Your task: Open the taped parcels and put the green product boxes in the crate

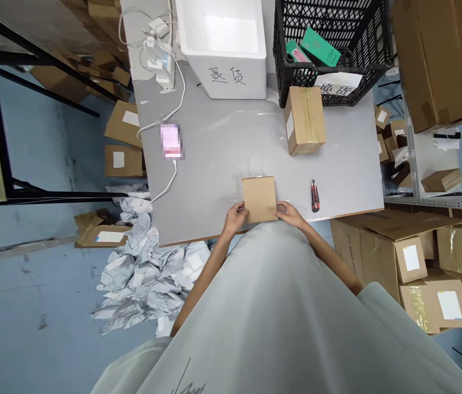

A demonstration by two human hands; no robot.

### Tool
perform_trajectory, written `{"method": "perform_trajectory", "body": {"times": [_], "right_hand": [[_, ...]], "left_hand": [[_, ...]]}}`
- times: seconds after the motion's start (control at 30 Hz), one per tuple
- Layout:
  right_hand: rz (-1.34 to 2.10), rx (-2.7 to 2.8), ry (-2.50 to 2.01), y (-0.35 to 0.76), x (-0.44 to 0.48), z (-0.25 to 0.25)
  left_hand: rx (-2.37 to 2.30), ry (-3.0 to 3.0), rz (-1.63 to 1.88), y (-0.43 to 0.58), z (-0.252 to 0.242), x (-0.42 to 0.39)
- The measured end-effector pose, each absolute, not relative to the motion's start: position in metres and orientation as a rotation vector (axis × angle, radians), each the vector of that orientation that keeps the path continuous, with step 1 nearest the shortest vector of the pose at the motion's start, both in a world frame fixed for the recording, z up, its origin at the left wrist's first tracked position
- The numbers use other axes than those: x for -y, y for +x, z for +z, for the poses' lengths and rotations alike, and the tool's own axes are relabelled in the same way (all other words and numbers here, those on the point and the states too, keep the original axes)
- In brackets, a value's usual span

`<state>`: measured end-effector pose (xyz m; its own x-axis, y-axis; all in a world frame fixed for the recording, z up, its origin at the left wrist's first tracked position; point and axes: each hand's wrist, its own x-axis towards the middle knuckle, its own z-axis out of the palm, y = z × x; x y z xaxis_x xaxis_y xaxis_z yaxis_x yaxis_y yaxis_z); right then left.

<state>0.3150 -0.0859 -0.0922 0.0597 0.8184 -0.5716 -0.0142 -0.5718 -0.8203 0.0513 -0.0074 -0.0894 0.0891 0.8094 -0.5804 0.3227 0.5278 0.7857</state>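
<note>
A small flat brown cardboard box [259,198] lies at the table's front edge, close against my shirt. My left hand [235,216] grips its left side, the fingers at the lower left corner. On the opposite side, my right hand [289,213] pinches the lower right edge. A bit of clear plastic shows behind the box's far edge. To the right of my right hand, a red and black utility knife [315,196] rests on the grey table [214,164]. Farther back stands a taped cardboard box [305,120] with a white label on its side.
A white foam bin [237,76] and a black plastic crate [337,65] holding green boxes [320,47] stand at the back. At left are a power strip [165,68] and a cabled, blurred-out device [171,140]. Crumpled grey bags [144,273] and cartons [370,246] flank the table.
</note>
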Motion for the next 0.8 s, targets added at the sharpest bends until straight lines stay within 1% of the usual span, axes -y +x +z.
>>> {"method": "perform_trajectory", "body": {"times": [0.23,0.3,0.37,0.53,0.6,0.7,0.8], "right_hand": [[1.621,0.845,-1.627,0.315,0.072,-0.089],[1.671,0.867,-1.611,0.315,0.063,-0.089],[1.649,0.903,-1.630,0.320,0.051,-0.089],[1.367,0.981,-1.759,0.347,0.004,-0.094],[1.385,1.051,-1.743,0.352,-0.013,-0.095],[1.433,1.148,-1.732,0.353,-0.028,-0.093],[1.397,1.152,-1.761,0.350,-0.028,-0.086]], "left_hand": [[-1.477,1.120,0.506,0.079,-0.079,-0.012],[-1.470,1.133,0.557,0.079,-0.076,-0.018],[-1.509,1.127,0.591,0.072,-0.073,-0.022],[-1.676,0.877,0.369,0.039,-0.065,-0.012],[-1.643,0.793,0.279,0.034,-0.062,0.000],[-1.468,0.619,0.199,0.038,-0.058,0.014],[-1.353,0.503,0.231,0.044,-0.054,0.018]]}}
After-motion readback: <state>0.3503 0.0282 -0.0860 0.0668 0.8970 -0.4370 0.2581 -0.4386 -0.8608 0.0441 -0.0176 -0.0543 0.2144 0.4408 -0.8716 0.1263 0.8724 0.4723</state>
